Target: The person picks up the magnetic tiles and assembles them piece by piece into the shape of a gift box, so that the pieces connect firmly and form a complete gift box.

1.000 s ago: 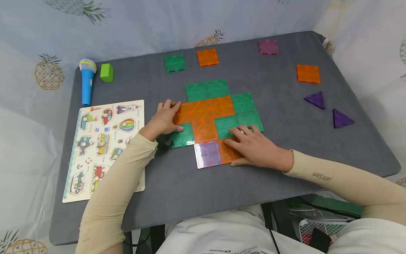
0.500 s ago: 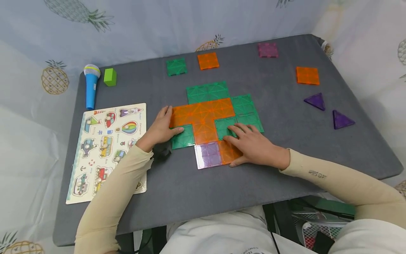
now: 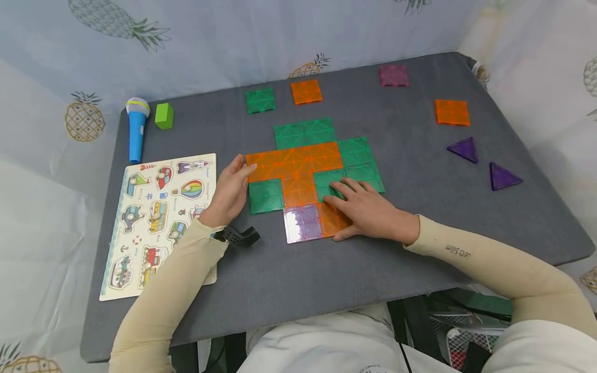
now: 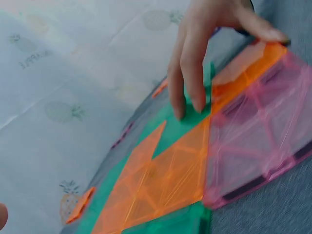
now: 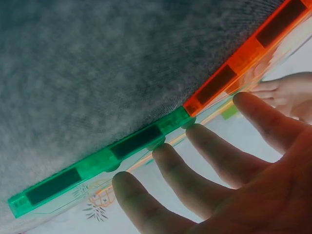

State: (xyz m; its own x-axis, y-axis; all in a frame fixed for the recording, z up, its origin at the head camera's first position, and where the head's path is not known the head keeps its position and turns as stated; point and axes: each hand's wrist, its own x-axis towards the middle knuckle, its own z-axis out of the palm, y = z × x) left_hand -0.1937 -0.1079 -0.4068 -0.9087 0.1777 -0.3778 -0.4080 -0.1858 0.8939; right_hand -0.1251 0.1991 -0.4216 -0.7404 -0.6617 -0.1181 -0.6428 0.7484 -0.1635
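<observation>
A flat patchwork of translucent tiles (image 3: 298,178) lies mid-table (image 3: 261,290). At its nine o'clock, the left hand (image 3: 227,191) touches the end of the orange row (image 3: 294,156), fingers loosely extended, thumb over the edge. At four o'clock, the right hand (image 3: 373,212) rests, fingers spread, over green and orange squares. A pale purple tile (image 3: 303,225) sits at six; a picture board (image 3: 149,228) lies towards nine.
</observation>
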